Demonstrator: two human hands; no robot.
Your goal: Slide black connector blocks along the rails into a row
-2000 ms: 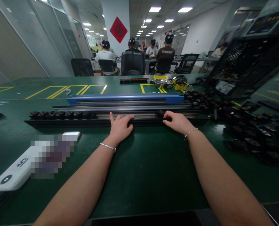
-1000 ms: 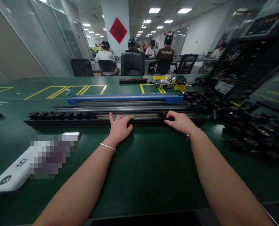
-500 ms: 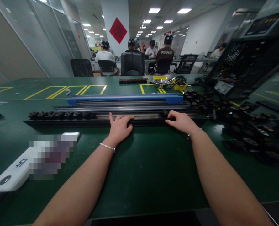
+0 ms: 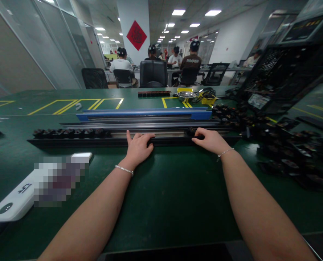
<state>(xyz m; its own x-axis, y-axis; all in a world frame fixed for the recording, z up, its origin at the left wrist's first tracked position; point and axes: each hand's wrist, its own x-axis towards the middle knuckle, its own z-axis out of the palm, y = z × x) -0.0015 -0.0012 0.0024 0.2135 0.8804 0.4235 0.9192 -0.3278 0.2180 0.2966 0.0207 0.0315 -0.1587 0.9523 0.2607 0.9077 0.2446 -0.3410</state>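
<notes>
A long black rail (image 4: pixel 101 140) lies across the green bench in front of me, with a row of small black parts (image 4: pixel 69 132) seated in its left half. My left hand (image 4: pixel 138 145) rests on the rail near its middle, fingers laid over its edge and thumb up. My right hand (image 4: pixel 209 140) is further right on the same rail, fingers curled down onto a small black part (image 4: pixel 192 132) in the channel. Both wrists wear thin bracelets.
Behind the rail lie metal rails and a blue strip (image 4: pixel 145 114). A heap of loose black parts (image 4: pixel 283 145) and a tipped black crate (image 4: pixel 283 72) fill the right. A white device (image 4: pixel 17 197) lies at left. A metal bowl (image 4: pixel 186 95) sits further back. Several people sit at desks beyond.
My right hand has slid a little to the right along the rail. My left hand has stayed in place.
</notes>
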